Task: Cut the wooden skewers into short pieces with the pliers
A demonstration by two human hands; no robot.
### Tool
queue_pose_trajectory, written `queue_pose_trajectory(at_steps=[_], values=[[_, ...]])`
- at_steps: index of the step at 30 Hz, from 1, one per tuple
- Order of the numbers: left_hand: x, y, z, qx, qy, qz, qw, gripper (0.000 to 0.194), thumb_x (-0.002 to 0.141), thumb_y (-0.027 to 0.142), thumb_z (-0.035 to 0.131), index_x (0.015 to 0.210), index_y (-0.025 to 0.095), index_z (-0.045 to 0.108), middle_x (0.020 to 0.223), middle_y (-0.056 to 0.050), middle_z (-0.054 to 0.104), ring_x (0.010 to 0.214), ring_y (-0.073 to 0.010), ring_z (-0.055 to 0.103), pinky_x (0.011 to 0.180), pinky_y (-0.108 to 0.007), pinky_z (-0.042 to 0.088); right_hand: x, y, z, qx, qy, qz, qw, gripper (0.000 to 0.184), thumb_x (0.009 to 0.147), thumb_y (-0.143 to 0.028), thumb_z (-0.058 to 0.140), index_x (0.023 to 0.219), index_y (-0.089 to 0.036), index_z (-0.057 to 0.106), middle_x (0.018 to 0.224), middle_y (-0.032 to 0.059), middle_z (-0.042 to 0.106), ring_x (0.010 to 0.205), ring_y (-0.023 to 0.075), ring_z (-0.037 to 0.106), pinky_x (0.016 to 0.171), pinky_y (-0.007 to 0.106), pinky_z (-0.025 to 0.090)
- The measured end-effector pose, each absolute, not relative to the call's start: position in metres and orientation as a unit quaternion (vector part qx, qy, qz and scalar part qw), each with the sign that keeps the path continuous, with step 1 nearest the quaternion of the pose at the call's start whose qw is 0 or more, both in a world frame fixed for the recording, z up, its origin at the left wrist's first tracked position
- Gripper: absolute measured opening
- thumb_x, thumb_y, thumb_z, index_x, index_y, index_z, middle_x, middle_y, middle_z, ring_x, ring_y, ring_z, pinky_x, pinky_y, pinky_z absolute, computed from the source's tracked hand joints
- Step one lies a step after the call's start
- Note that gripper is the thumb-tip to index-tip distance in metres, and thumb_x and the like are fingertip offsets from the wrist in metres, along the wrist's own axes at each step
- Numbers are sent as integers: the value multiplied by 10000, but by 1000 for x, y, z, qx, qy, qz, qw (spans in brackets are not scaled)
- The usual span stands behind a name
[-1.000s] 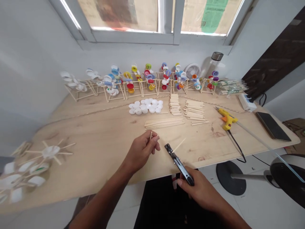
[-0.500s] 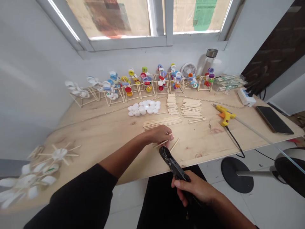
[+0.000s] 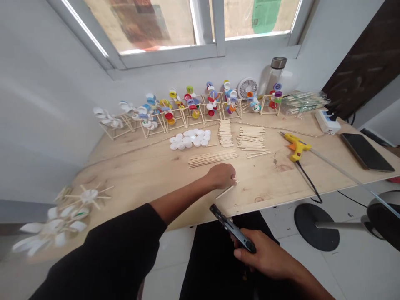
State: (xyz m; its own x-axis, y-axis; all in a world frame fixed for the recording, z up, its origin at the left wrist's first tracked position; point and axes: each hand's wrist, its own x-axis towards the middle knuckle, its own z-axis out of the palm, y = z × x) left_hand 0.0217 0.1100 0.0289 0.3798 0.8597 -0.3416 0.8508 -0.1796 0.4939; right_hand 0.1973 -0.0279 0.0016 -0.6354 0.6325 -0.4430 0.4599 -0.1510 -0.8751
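My left hand (image 3: 222,176) is low over the table, its fingers closed and pointing down. A pale tip of a wooden stick shows at the fingertips; the rest of it is hidden by the hand. Just below lies a short wooden stick (image 3: 225,192) on the tabletop. My right hand (image 3: 265,252) is wrapped round a black and grey hand cutter (image 3: 231,227), held over my lap off the table's front edge. The cutter's head points up and left, with nothing visible in it. Behind my left hand lies a row of long wooden sticks (image 3: 212,157).
Farther back are white bottle caps (image 3: 190,139), short sticks in two piles (image 3: 225,134) (image 3: 251,138), and a row of stick frames with coloured cap wheels (image 3: 195,110). A yellow glue gun (image 3: 296,146), a phone (image 3: 366,151) and a power strip (image 3: 326,122) are rightward. Cap wheels (image 3: 53,227) lie left.
My left hand has moved right, away from the cutter, to beside the loose short stick. The cutter has come down and back from the table with my right hand. The view has shifted slightly.
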Motion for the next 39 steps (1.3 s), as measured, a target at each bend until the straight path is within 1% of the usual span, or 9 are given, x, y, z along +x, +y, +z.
queue_pose_trajectory(at_steps=[6,9,12,15,19,24,28,33,39], values=[[39,93,19,790,552,2,266,99,634,132,592,614,166,502,758,-98,623,798,-273,583,638,-325,390,215,-37,2,-449,-663,595,71,101,775,-277,548,787,-179,567,777,2,604,605,121,526,506,189,375],[37,84,18,791,549,29,268,73,695,122,534,740,170,503,835,-102,629,796,-250,583,654,-328,404,221,-40,2,-458,-660,592,70,123,780,-277,544,852,-184,578,738,-10,592,597,122,520,519,196,375],[23,79,19,782,553,74,277,57,807,169,412,847,185,449,844,-63,629,768,-185,573,657,-290,414,224,-43,3,-464,-655,593,74,142,778,-281,547,880,-188,581,698,-23,573,591,122,514,527,199,375],[4,74,14,720,569,229,323,80,870,211,312,870,192,389,754,-9,606,711,-129,549,667,-254,418,226,-46,4,-466,-641,603,90,133,777,-274,545,880,-196,576,709,-26,568,592,119,505,535,200,380],[-11,63,-2,537,541,505,406,118,847,248,394,942,180,403,632,47,503,625,-106,522,661,-254,425,225,-48,3,-477,-625,610,94,145,793,-282,526,904,-200,571,726,-21,561,593,118,504,548,207,391],[-16,50,-9,439,492,617,430,187,825,295,475,961,168,487,655,30,495,625,-107,533,668,-266,434,225,-48,-5,-494,-626,598,83,185,814,-324,513,941,-202,570,728,-19,541,635,132,519,571,218,405],[-17,41,-10,446,481,659,367,125,833,286,488,912,195,457,764,1,547,726,-127,559,735,-301,443,226,-48,-7,-495,-619,603,92,191,832,-337,491,949,-203,561,721,-21,533,610,127,520,564,219,412],[-14,35,-15,504,525,621,291,83,861,262,451,899,188,445,786,-17,576,765,-137,552,780,-318,423,225,-46,-3,-497,-620,600,97,209,836,-353,485,954,-202,567,722,-14,546,610,133,532,586,233,423],[-7,29,-18,546,528,600,250,234,892,279,396,1107,192,367,778,-17,573,763,-139,550,782,-328,422,224,-44,-3,-502,-625,589,97,206,830,-359,492,938,-209,582,723,-11,572,610,138,538,613,248,419]])
